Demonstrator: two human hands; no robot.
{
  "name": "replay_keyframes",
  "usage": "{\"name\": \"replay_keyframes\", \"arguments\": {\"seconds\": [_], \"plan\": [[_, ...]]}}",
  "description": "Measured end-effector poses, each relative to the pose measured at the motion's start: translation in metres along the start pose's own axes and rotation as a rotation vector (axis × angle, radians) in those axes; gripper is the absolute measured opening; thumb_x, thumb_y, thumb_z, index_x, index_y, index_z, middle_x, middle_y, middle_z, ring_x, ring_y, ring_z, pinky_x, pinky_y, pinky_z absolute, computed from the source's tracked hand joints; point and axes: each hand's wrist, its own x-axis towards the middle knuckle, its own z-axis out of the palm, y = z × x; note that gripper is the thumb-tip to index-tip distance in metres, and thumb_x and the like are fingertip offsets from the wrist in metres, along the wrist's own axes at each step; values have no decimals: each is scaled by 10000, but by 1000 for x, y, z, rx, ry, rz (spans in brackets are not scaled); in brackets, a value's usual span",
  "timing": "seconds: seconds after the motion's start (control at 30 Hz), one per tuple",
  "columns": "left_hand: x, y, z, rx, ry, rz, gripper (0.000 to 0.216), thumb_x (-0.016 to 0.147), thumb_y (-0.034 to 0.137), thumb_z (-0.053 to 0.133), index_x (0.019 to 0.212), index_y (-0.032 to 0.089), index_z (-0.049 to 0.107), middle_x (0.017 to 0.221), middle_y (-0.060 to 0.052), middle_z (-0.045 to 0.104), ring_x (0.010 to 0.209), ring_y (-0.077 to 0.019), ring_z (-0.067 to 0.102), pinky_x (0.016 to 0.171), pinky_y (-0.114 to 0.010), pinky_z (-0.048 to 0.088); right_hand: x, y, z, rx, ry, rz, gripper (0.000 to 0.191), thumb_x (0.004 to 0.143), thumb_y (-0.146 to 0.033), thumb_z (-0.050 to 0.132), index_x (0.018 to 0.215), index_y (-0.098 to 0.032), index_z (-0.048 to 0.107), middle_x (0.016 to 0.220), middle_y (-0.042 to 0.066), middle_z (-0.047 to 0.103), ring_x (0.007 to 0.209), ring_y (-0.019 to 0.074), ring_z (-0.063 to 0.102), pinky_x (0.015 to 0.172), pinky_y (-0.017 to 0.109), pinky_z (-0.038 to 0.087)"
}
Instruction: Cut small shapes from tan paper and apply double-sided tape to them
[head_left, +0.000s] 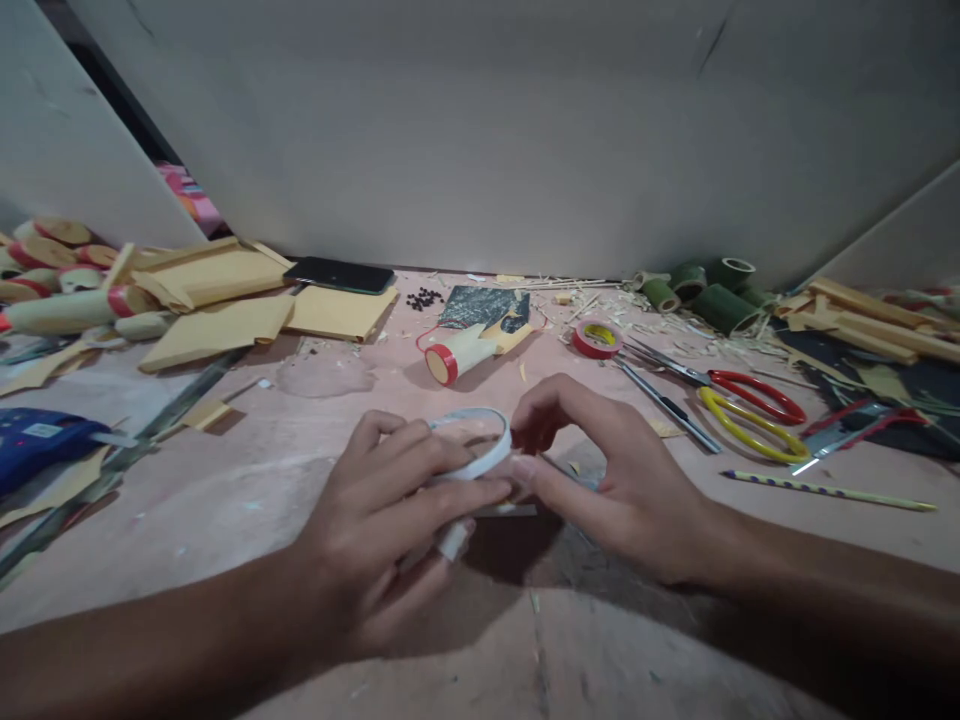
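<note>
A pale strip curled into a loop (491,458) stands between my two hands over the table. My left hand (390,510) is closed around it, and a pale end shows below the fingers. My right hand (600,470) meets the loop's right side, thumb and forefinger pinched close to the left fingertips. What lies in that pinch is hidden and slightly blurred. A thin greyish piece shows under the right palm. Beyond the hands lies a pale bamboo tube (469,350) with a red-banded end, resting near a dark sandpaper-like sheet (469,305).
Scissors (705,378), a red tape roll (598,338), a slim metal-and-black tool (667,405) and a pencil (825,490) lie to the right. Green tube pieces (724,308) stand behind. At left are a blue tool (45,445), sandpaper-coloured sheets (341,312) and a phone (341,274).
</note>
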Motion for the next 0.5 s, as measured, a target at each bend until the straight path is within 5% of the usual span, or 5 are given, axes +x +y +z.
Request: {"name": "replay_keyframes", "arguments": {"seconds": [0.27,0.5], "plan": [[-4,-1,4,52,-61,119,423,876,16,498,1264,123,627,1204,-134,715,1110,-258,623,799,-405,372,-8,-9,6,114,43,20,75,928,-159,690,969,-169,629,869,-7,646,788,133,604,737,282,505],[-2,-3,5,63,-91,96,443,866,44,491,1278,178,584,1280,-131,698,1043,-253,634,803,-407,403,-6,-4,9,190,60,98,121,959,-210,691,861,-184,626,845,-15,618,759,128,589,673,278,488]]}}
